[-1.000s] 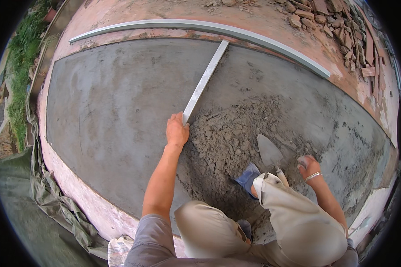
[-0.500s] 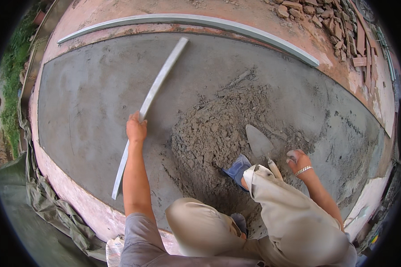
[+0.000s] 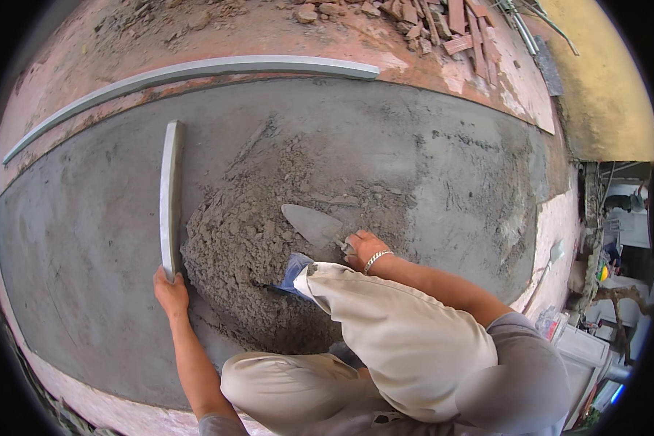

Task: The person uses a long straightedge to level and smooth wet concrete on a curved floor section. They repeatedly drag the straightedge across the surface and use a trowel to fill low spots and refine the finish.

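Observation:
At the lower left my left hand (image 3: 171,289) is closed on the near end of a pale straight bar (image 3: 169,196), which lies on the grey screeded slab (image 3: 87,254). My right hand (image 3: 363,248) is closed on the handle of a pointed trowel (image 3: 311,222); the blade rests at the edge of a heap of rough wet mortar (image 3: 232,247). My blue shoe (image 3: 291,274) shows beside the heap, partly behind my trouser leg.
A second long bar (image 3: 218,64) lies along the slab's far edge on pinkish ground. Broken bricks and rubble (image 3: 414,22) are piled beyond it. To the right stand a yellow wall (image 3: 599,80) and a white container (image 3: 578,356) among other clutter.
The view has turned rightward. My left hand slid the bar sideways and now holds its near end again. My right hand has moved onto the trowel handle and gripped it.

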A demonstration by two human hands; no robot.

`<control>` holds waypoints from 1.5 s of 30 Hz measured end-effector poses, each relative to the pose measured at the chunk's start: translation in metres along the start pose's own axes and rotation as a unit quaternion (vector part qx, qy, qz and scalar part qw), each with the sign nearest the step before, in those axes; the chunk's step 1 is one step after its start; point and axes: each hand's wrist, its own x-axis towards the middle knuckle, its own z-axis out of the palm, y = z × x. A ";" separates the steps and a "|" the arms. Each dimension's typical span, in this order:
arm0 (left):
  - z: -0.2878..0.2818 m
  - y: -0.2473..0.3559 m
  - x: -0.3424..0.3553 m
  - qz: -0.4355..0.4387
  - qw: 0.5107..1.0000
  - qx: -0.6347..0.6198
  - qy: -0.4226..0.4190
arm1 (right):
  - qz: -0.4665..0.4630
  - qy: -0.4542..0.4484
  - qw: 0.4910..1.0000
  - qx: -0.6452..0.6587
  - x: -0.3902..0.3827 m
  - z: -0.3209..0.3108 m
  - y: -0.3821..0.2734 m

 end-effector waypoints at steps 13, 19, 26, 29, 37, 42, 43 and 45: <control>-0.012 -0.059 -0.047 -0.039 0.989 0.118 0.081 | 0.167 0.179 0.963 0.116 -0.091 -0.068 0.024; -0.028 -0.052 -0.054 -0.075 0.982 0.154 0.080 | 0.003 0.243 0.966 0.090 -0.150 -0.220 -0.049; -0.030 -0.049 -0.054 -0.091 0.986 0.130 0.056 | -0.141 -0.087 0.986 -0.003 -0.067 -0.167 -0.185; -0.026 -0.051 -0.051 -0.097 0.985 0.131 0.059 | -0.124 -0.241 0.933 0.235 -0.036 -0.049 -0.226; -0.020 -0.046 -0.051 -0.116 0.979 0.159 0.050 | -0.049 0.022 0.941 0.333 -0.036 0.130 -0.247; -0.020 -0.044 -0.050 -0.109 0.979 0.164 0.061 | 0.018 0.064 0.939 0.336 -0.032 0.120 -0.180; -0.019 -0.044 -0.050 -0.102 0.979 0.162 0.061 | 0.026 0.076 0.937 0.340 -0.033 0.119 -0.163; -0.020 -0.043 -0.050 -0.109 0.977 0.173 0.060 | 0.090 0.086 0.920 0.372 -0.036 0.118 -0.132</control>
